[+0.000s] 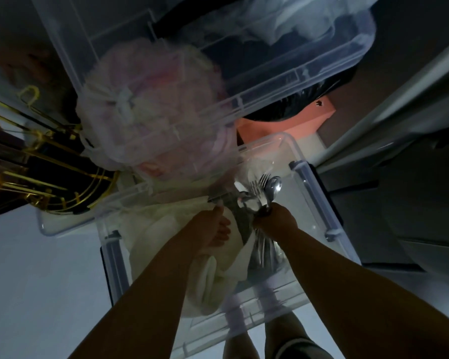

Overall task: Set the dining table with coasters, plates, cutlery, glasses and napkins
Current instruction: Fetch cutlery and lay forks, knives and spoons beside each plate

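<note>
- Landmark: the clear plastic box point(319, 203), seen from above with both forearms reaching into it.
- Right hand point(275, 218): clenched in a fist round a bundle of cutlery point(261, 190). Forks, spoons and a knife tip stick out beyond the fist, over the far half of the box. The handles run down out of the fist toward the box floor.
- Left hand point(213, 226): fingers curled and gripping a pale cloth point(171, 244) that fills the left half of the box. The thumb lies along the top of the fold.
- The two hands sit side by side, just apart.
- A tied translucent bag point(140, 110) of pinkish items rests beyond the far-left corner of the box.
- A second clear box point(283, 81) lies beyond the far edge.
- A gold wire rack point(36, 161) stands to the left of the box.
</note>
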`<state>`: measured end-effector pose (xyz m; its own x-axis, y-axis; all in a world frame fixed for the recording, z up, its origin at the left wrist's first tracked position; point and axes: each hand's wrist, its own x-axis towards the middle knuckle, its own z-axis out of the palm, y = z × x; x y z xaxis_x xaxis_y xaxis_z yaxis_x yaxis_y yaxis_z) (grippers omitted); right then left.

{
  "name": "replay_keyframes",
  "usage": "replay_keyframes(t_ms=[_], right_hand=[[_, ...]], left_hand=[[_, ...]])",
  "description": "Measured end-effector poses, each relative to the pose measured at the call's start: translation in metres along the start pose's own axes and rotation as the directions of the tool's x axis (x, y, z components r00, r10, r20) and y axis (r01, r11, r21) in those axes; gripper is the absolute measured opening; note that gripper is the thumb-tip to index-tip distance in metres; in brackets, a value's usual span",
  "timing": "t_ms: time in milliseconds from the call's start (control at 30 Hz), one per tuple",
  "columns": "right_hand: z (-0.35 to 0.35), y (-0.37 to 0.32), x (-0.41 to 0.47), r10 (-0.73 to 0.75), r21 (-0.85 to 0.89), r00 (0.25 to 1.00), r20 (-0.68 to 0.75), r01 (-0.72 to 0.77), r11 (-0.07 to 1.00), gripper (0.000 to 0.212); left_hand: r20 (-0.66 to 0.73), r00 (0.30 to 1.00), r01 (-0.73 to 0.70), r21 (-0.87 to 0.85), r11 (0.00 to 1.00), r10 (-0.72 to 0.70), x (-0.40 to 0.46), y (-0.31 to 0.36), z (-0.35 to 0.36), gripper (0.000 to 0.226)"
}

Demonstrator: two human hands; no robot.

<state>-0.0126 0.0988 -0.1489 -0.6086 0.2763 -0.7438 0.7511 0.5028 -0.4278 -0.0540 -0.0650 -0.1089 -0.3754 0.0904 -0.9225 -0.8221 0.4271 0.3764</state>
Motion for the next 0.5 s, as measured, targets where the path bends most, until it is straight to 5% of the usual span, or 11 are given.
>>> replay_keyframes(t_ms=[100,333,500], right_hand=[[-0.018,-0.013,-0.020,-0.091,-0.056,0.996,-0.017,0.090,0.994,0.024],[-0.072,-0.068,-0.076,-0.244,0.172,0.970,-0.019,0.244,0.955,0.020],[-0.083,-0.085,-0.115,-0.188,0.413,0.979,0.085,0.137,0.901,0.037]], left_hand=[[0.047,0.998,-0.029,-0.193,0.981,0.039,-0.020,0.016,0.008,0.025],[0.087,0.937,-0.248,-0.513,0.821,0.337,-0.078,0.031,0.025,0.027],[0.248,0.865,-0.182,-0.657,0.732,0.437,-0.112,0.036,0.040,0.072]])
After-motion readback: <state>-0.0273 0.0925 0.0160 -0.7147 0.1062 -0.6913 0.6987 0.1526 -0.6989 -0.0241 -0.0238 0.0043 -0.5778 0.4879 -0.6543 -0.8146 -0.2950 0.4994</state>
